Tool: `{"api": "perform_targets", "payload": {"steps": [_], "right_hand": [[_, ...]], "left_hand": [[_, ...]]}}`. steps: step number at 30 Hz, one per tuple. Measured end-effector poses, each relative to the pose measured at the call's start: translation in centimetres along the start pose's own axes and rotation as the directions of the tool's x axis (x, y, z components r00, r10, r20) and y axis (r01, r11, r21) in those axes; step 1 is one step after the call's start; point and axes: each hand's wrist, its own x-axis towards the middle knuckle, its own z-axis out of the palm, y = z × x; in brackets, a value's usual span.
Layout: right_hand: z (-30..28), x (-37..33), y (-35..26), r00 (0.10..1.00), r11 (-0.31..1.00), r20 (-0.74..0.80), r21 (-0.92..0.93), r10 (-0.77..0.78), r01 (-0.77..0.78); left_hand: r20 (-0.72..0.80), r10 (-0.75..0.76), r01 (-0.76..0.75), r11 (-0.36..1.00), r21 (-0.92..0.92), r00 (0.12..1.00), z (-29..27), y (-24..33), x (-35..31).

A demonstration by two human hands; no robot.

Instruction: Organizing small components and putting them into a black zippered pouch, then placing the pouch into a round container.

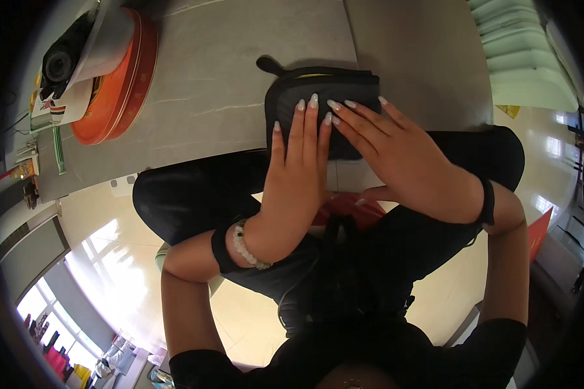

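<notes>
A red box stands far left on the table; the black cloth lies folded at the near edge, seemingly for easy reach. The left hand rests on it, fingers straight, slightly parted, grasping nothing; the right hand lies likewise, fingers spread, perhaps steadying it

Head-worn fisheye view, facing steeply down
From the left one of two cameras side by side on the head, the picture looks past the person's torso to the left hand and right hand, close and near the middle. The desk fills much of the upper part; the forearms rise from below, and the floor shows farther down. The wide lens takes in the window at lower left, bending straight edges toward a dark rim.
</notes>
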Motion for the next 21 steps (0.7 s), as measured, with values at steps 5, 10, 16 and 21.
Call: {"api": "perform_targets", "payload": {"steps": [5, 10, 16, 21], "right_hand": [[0.5, 1.7, 2.9, 0.982, 0.992, -0.147, 0.058, 0.115, -0.108], [1.8, 4.2, 5.4, 0.942, 0.994, -0.321, 0.070, 0.101, -0.083], [0.9, 0.4, -1.4, 0.988, 0.987, -0.032, -0.054, 0.153, -0.154], [0.8, 0.6, -0.8, 0.984, 0.989, -0.109, -0.015, 0.142, -0.144]], "left_hand": [[-0.113, 0.052, -0.079, 0.967, -0.244, 0.992, 0.0, -2.7, 3.6], [-0.221, 0.128, -0.176, 0.961, -0.214, 0.967, 0.5, -6.4, 5.3], [0.020, 0.094, -0.094, 0.996, 0.003, 0.995, -1.1, -1.1, 0.5], [-0.026, 0.006, -0.008, 0.997, -0.070, 1.000, -0.2, -0.4, 0.9]]}}
